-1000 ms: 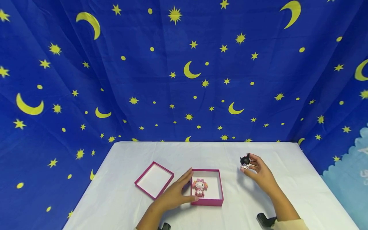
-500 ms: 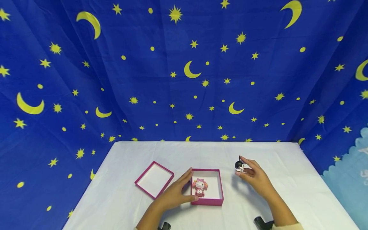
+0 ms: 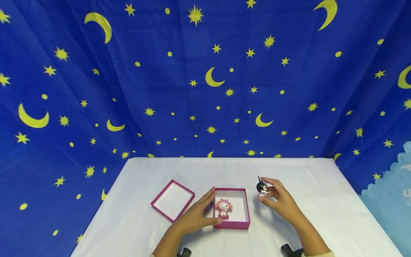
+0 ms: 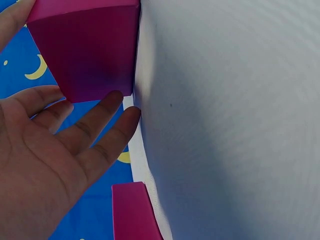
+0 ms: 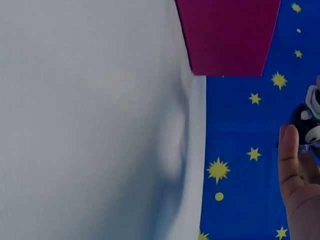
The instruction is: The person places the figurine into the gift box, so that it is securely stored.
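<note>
In the head view my right hand (image 3: pixel 282 202) pinches a small toy figurine (image 3: pixel 262 188) with a black hood and white body, holding it up to the right of the box. Part of that figurine and the fingers show at the right edge of the right wrist view. A magenta box (image 3: pixel 239 225) with a white inside stands on the table. Inside it, toward the left wall, lies a pink and white figurine (image 3: pixel 223 209) with a bow. My left hand (image 3: pixel 194 218) rests against the box's left side, thumb at the front edge, fingers extended toward the back corner.
The magenta-rimmed box lid (image 3: pixel 172 200) lies inside-up on the white-covered table (image 3: pixel 192 169), left of the box and close to my left hand. A blue curtain (image 3: pixel 179 89) with yellow moons and stars hangs behind the table.
My right hand has moved left toward the box with the black-hooded figurine, which has turned in the fingers. The left hand, box, lid and pink figurine stay in place.
</note>
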Available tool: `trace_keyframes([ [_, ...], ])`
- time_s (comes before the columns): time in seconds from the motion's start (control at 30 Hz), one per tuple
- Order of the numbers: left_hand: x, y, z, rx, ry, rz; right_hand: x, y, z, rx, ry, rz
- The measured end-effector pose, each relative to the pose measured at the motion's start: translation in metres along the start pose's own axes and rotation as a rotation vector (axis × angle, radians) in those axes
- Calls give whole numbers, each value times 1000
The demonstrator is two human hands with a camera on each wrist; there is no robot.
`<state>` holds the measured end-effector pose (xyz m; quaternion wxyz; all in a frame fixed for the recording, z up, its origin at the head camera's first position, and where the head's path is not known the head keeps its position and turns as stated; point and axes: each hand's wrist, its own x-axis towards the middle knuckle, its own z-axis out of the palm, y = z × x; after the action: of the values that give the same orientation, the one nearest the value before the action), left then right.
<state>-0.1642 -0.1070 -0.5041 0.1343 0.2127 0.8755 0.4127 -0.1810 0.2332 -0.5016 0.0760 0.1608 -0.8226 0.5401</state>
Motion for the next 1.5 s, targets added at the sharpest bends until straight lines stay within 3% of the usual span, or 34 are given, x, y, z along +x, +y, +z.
trace_keyframes([
  [0.2, 0, 0, 0, 0, 2, 0, 0, -5, 5, -94, -35, -28],
  [0.5, 0, -1, 0, 4, 5, 9, 0, -13, 17, -60, -101, 20],
  [0.9, 1, -1, 0, -1, -1, 2, 1, -16, 35, -108, -143, -132],
  [1.2, 0, 0, 1, 2, 6, 7, 2, -23, 40, -132, -232, -46],
  [1.5, 1, -2, 1, 5, 8, 20, 7, -35, 33, -186, -373, -24],
])
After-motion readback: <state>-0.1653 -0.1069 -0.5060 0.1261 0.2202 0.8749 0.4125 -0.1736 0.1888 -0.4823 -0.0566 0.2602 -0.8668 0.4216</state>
